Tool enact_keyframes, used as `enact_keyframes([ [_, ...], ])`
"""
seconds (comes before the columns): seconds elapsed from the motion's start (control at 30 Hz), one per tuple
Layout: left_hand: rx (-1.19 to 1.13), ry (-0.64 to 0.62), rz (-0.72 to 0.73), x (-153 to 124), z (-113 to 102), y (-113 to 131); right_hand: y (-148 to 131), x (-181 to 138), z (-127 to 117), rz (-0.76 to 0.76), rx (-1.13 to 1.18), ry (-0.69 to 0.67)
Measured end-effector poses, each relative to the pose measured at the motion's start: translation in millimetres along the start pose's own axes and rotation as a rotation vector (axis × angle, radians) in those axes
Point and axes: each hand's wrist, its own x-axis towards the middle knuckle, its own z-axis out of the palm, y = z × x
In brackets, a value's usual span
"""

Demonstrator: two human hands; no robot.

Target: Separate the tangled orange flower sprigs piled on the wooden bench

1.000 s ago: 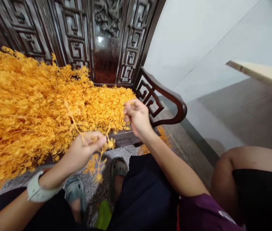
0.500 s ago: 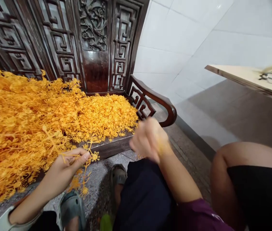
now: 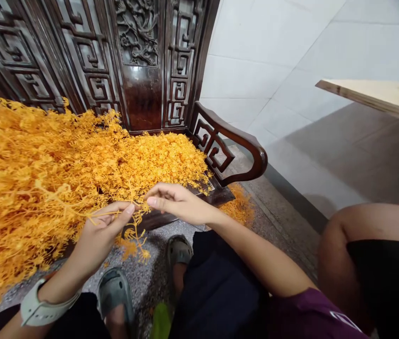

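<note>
In the head view, your left hand [image 3: 96, 238] pinches an orange plastic sprig [image 3: 134, 240] between thumb and fingers, and its twigs hang just below that grip. Your right hand [image 3: 181, 205] comes in from the right, its grip pressed together on the same sprig just beside your left thumb. Behind both grips an orange pile [image 3: 44, 165] covers the carved wooden seat [image 3: 245, 142].

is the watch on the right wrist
No, the watch is on the wrist of the left hand, which pinches an orange sprig.
</note>
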Motion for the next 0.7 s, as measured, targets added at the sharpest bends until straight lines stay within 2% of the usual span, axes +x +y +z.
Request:
enact_keyframes([
  [0.07,-0.023,-0.014,-0.008,-1.6,6.5,3.9,3.5,-0.9,2.3,-0.022,-0.03,-0.057],
  [0.17,-0.04,-0.026,0.023,-2.5,11.5,9.4,7.4,-3.1,2.9,-0.057,-0.059,-0.031],
  [0.27,0.027,0.025,0.085,0.0,10.5,9.2,6.2,-6.9,0.0,-0.087,-0.087,-0.025],
  [0.33,0.183,0.084,0.135,3.8,9.9,5.1,4.1,-9.2,-3.4,-0.153,-0.238,-0.016],
  [0.43,0.412,0.08,0.199,13.8,12.8,-6.3,3.4,-9.8,-7.3,-0.325,-0.659,0.126],
  [0.5,0.455,0.046,0.207,24.5,14.7,-16.7,3.1,-9.6,-7.9,-0.429,-0.851,0.164],
  [0.53,0.454,0.04,0.2,31.3,14.1,-22.4,1.7,-10.1,-7.4,-0.478,-0.874,0.142],
  [0.6,0.47,0.08,0.156,46.8,7.7,-33.4,-5.8,-14.4,-5.5,-0.568,-0.742,0.078],
  [0.7,0.463,0.211,0.014,69.1,-13.5,-43.6,-27.9,-28.7,-4.1,-0.674,-0.301,0.024],
])
